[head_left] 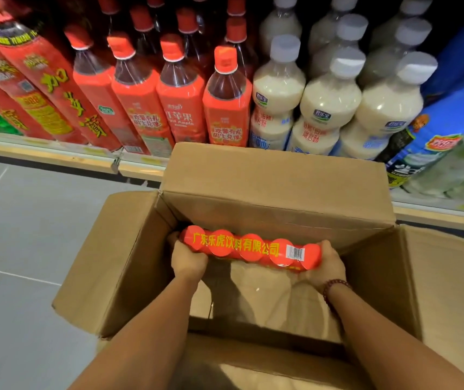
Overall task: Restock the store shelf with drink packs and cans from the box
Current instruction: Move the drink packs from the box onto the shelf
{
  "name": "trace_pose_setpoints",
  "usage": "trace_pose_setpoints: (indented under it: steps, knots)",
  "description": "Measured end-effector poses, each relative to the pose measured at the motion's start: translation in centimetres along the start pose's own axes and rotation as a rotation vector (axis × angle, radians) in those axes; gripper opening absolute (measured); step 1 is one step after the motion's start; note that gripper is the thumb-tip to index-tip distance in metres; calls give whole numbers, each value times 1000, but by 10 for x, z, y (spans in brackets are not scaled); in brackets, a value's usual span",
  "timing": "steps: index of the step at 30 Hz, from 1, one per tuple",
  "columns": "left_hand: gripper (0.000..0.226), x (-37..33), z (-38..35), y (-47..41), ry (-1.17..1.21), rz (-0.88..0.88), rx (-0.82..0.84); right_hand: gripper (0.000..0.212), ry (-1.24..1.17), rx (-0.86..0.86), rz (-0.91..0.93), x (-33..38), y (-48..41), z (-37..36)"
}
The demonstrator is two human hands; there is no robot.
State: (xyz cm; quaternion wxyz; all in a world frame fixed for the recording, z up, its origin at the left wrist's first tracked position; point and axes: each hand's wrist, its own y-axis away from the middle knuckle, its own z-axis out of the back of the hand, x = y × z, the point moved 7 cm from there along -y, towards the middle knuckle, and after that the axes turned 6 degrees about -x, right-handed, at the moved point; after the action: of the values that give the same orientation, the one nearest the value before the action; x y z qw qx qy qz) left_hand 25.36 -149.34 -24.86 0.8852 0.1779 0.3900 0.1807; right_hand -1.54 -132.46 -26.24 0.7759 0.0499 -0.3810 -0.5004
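One red shrink-wrapped drink pack (250, 249), five round tops showing in row, yellow lettering, barcode at 3 o'clock end. Pack inside open cardboard box (278, 187), against far wall at 12 o'clock. Left hand (187, 260) clamped on 9 o'clock end, right hand (328, 264) clamped on 3 o'clock end; bead bracelet (333, 288) on right wrist. Box on grey floor (22, 235). Shelf (56, 152) beyond at 12 o'clock: red-capped bottles (180, 91) at 11, white-capped milky bottles (329, 99) at 1.
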Motion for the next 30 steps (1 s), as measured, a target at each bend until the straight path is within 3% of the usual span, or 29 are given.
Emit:
trace_pose_setpoints:
  steps: [2, 7, 13, 18, 26, 28, 30]
  knots:
    - [68, -5, 0, -1, 9, -69, 27, 70, -43, 11, -23, -1, 2, -1]
    - [45, -16, 5, -4, -78, -170, 30, 69, -90, 2, -38, -5, 13, 12]
    - [61, -35, 32, 23, -221, -248, 136, 69, -130, 42, -30, 13, 48, 46]
    - [71, -83, 90, 68, -159, -318, 277, 64, -194, 38, 23, 40, 89, 109]
    - [77, -215, 228, 155, 63, -419, 415, 86, -325, 48, 50, 126, 170, 254]
    - [86, -251, 260, 176, 110, -414, 425, 76, -324, 40, 81, 154, 188, 295]
    - [81, -290, 296, 201, 134, -454, 403, 69, -312, 19, 132, 189, 208, 341]
